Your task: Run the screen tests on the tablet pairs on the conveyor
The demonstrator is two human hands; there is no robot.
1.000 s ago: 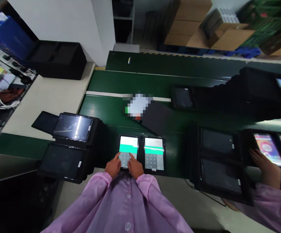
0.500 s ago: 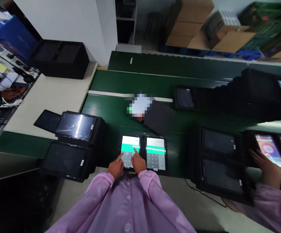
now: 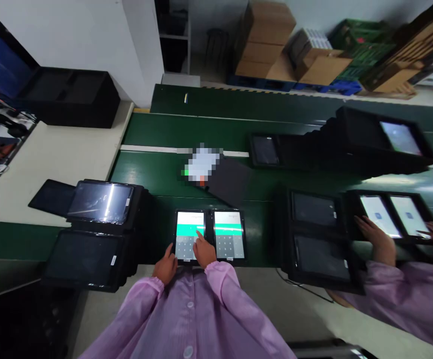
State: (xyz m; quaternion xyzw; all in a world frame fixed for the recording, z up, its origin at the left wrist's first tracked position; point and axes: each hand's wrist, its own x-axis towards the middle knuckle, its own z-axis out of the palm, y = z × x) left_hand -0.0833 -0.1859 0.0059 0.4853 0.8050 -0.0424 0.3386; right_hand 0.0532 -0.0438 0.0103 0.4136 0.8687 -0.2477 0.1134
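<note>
Two lit tablets stand side by side at the bench's near edge, each showing a keypad below a green band. My right hand (image 3: 204, 251) is over the left tablet (image 3: 190, 219), its index finger stretched out at the screen and nothing held. Just off that tablet's lower left edge is my left hand (image 3: 166, 267), index finger extended and empty. The right tablet (image 3: 230, 237) has no hand on it. Both tablets appear to sit in one black tray.
Dark tablets (image 3: 100, 202) lie on stacked black trays at left; another stack (image 3: 314, 209) stands at right. Beyond my hands lies a black sheet (image 3: 229, 182) beside a blurred-out patch. A co-worker's hands (image 3: 381, 239) touch two lit tablets at far right.
My left hand has drawn back from the left tablet's screen to its edge. My right finger stays over the screen. The view has shifted right, and the co-worker's tablets now show white screens.
</note>
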